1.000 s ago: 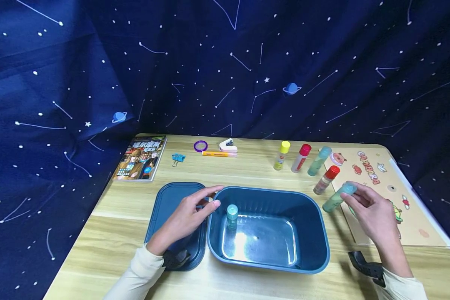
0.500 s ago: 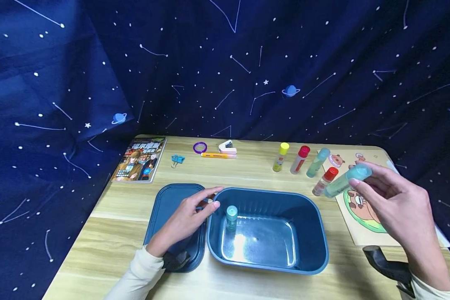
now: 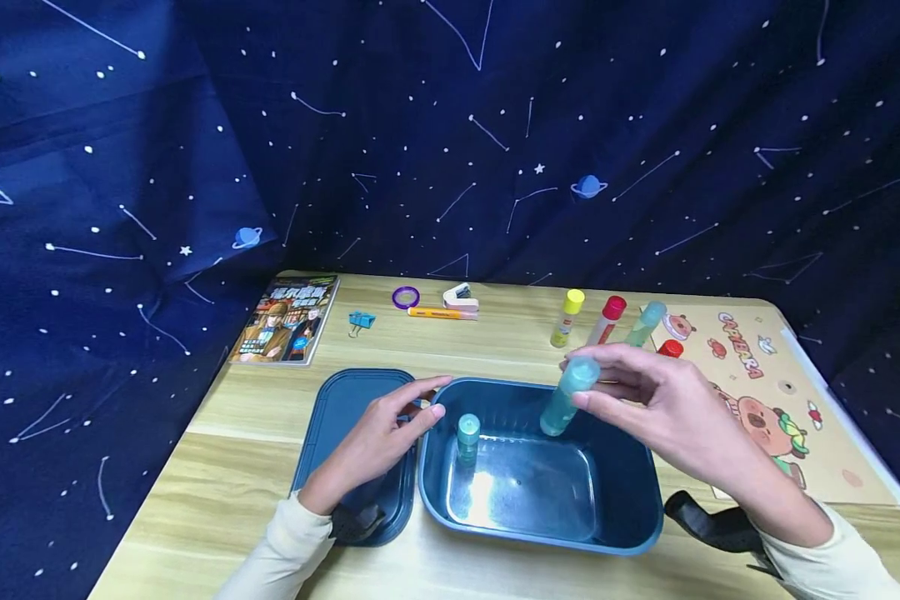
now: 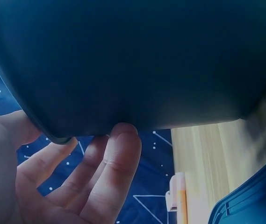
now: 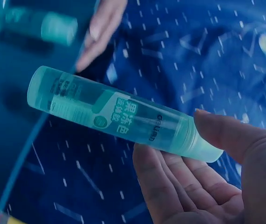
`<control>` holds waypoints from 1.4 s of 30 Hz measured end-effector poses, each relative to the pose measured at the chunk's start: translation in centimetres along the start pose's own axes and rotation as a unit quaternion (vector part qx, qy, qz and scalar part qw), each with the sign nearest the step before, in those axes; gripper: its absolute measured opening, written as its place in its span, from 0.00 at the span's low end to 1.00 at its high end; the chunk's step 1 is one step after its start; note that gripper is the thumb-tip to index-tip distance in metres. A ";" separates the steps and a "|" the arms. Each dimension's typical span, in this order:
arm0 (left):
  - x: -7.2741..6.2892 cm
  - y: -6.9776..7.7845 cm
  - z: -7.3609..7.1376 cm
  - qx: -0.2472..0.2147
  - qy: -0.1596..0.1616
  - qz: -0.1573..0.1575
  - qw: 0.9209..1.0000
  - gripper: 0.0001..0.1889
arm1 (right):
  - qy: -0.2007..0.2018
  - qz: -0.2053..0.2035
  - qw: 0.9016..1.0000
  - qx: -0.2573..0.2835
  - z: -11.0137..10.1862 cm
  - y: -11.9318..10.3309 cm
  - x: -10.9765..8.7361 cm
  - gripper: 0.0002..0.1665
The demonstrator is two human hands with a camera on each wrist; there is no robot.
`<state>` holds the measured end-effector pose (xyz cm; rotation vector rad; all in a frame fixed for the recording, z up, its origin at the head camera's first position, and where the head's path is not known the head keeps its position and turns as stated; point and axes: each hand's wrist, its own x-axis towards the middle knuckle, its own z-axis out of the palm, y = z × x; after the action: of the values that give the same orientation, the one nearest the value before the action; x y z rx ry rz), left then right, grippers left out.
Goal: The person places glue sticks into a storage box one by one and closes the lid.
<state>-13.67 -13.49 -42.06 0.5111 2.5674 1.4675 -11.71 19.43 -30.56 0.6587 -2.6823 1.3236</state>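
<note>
My right hand (image 3: 667, 404) pinches a teal liquid glue bottle (image 3: 567, 398) near its cap end, thumb on one side and fingers on the other. The bottle hangs tilted over the blue plastic bin (image 3: 542, 533), its lower end inside the rim; its printed label shows in the right wrist view. A similar teal bottle (image 3: 468, 440) stands upright inside, toward the left end. My left hand (image 3: 381, 433) holds the bin's left rim, and in the left wrist view several of its fingertips (image 4: 123, 140) touch the outer wall.
A blue lid (image 3: 311, 433) lies left of the bin. Behind stand a yellow-capped bottle (image 3: 567, 318), a red-capped one (image 3: 611, 312), a teal one (image 3: 648, 321) and a partly hidden red cap (image 3: 671, 347). Farther off are a magazine (image 3: 285, 321), binder clip (image 3: 362, 321) and capybara folder (image 3: 832, 417).
My right hand has lifted the teal glue bottle from the table at the right and carried it left over the bin. My left hand has stayed at the rim.
</note>
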 end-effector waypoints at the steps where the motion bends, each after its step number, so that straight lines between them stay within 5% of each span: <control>1: 0.0 0.0 0.0 0.000 -0.001 0.001 1.000 0.22 | -0.023 -0.003 1.000 0.015 0.5 -0.2 0.3 0.19; 4: 0.1 -0.1 0.0 -0.001 -0.006 0.002 1.000 0.23 | -0.097 -0.005 0.993 0.060 2.1 -0.4 1.2 0.18; 9: 0.2 -0.1 0.0 0.001 -0.011 0.000 1.000 0.23 | -0.217 0.011 0.969 0.114 4.6 -0.4 2.4 0.19; 14: 0.2 -0.1 -0.2 -0.002 -0.010 0.008 1.000 0.23 | -0.286 0.026 0.949 0.127 6.6 0.0 3.4 0.19; 25: 0.3 0.0 -0.3 0.000 -0.007 0.003 1.000 0.23 | -0.379 0.026 0.918 0.116 9.9 1.4 4.0 0.19; 42: 0.3 0.0 -0.3 -0.008 -0.014 -0.008 1.000 0.23 | -0.403 0.026 0.909 0.101 10.4 1.8 3.4 0.18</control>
<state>-14.07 -13.68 -41.90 0.5036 2.5303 1.4651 -14.33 11.19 -37.46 1.4439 -3.1830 1.6282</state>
